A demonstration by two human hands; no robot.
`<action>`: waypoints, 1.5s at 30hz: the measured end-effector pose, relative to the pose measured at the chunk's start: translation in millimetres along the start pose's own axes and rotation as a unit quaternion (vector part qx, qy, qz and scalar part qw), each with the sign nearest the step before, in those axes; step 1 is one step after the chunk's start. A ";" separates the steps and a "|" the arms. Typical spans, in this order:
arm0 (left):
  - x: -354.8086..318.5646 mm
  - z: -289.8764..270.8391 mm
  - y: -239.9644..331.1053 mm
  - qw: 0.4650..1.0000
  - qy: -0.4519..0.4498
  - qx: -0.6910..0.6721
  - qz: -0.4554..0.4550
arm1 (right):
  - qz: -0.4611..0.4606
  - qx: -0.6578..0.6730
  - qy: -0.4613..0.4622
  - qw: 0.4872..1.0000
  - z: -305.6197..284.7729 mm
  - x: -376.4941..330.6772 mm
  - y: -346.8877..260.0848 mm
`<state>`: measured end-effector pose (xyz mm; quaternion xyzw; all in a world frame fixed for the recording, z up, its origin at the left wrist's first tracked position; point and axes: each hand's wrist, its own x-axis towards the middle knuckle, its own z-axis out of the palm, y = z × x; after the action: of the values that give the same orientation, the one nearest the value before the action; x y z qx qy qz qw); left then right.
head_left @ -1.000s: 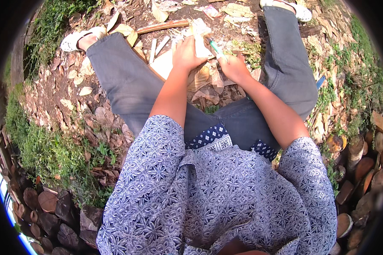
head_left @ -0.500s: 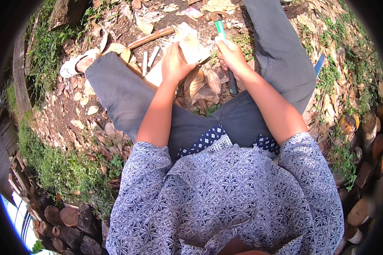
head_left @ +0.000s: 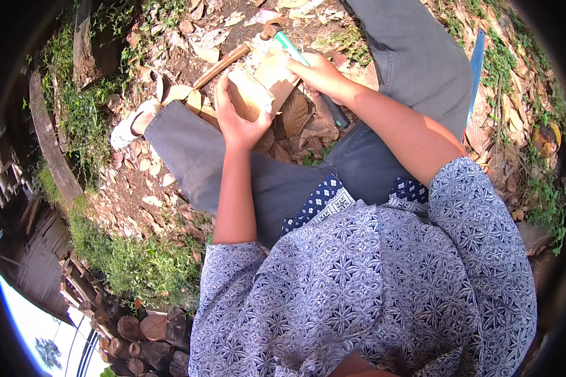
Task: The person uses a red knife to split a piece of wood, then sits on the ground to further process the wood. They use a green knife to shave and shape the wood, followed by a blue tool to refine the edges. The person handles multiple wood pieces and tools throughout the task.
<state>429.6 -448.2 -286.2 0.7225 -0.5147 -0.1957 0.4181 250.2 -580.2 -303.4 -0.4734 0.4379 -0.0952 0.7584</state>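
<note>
My left hand (head_left: 238, 127) is closed around a pale block of wood (head_left: 250, 94), thumb on one side and fingers on the other. The block is tilted, between my spread legs. My right hand (head_left: 324, 76) grips a hammer (head_left: 290, 48) by its green and black handle. Its brownish head points away from me, beyond the block. Under and beside the block lies another pale wooden piece (head_left: 278, 70), partly hidden by both hands.
A narrow wooden stick (head_left: 221, 65) lies beyond my left hand. Dry leaves (head_left: 295, 113) cover the ground. Outside my right leg stands a long blue blade-like strip (head_left: 477, 72). Cut logs (head_left: 152, 328) are stacked at the lower left, near green plants (head_left: 148, 267).
My left hand has lifted and tilted the pale wood block. The hammer has moved left and nearer the block, still in my right hand. The whole view has shifted and turned slightly.
</note>
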 end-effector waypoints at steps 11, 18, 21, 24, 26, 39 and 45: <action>25.3 -62.5 22.4 0.965 -0.042 -0.256 -0.043 | -0.051 0.023 -0.007 0.998 0.7 4.2 -5.4; 55.8 -66.5 -12.6 0.868 -0.194 -0.421 -0.179 | -0.041 -0.012 0.016 0.999 10.0 1.2 -7.5; 66.8 -53.5 -50.0 0.819 -0.178 -0.476 -0.266 | -0.045 -0.061 0.052 0.996 5.2 13.7 8.5; 77.2 -28.7 -68.5 0.775 -0.151 -0.450 -0.419 | -0.026 -0.059 0.065 0.996 4.3 13.7 10.7; 69.9 2.4 -85.1 0.827 -0.154 -0.367 -0.396 | -0.011 -0.068 0.082 0.994 3.0 13.8 11.7; 31.0 58.0 -123.9 0.930 -0.069 0.040 -0.358 | -0.058 -0.313 0.068 0.945 2.3 4.4 41.0; -0.6 51.1 -89.9 0.929 -0.076 0.277 -0.233 | -0.117 -0.297 0.086 0.944 14.6 3.1 52.6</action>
<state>445.1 -457.4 -388.1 0.8921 -0.3960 -0.1912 0.1040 248.8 -544.6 -344.8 -0.7147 0.4512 -0.0891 0.5269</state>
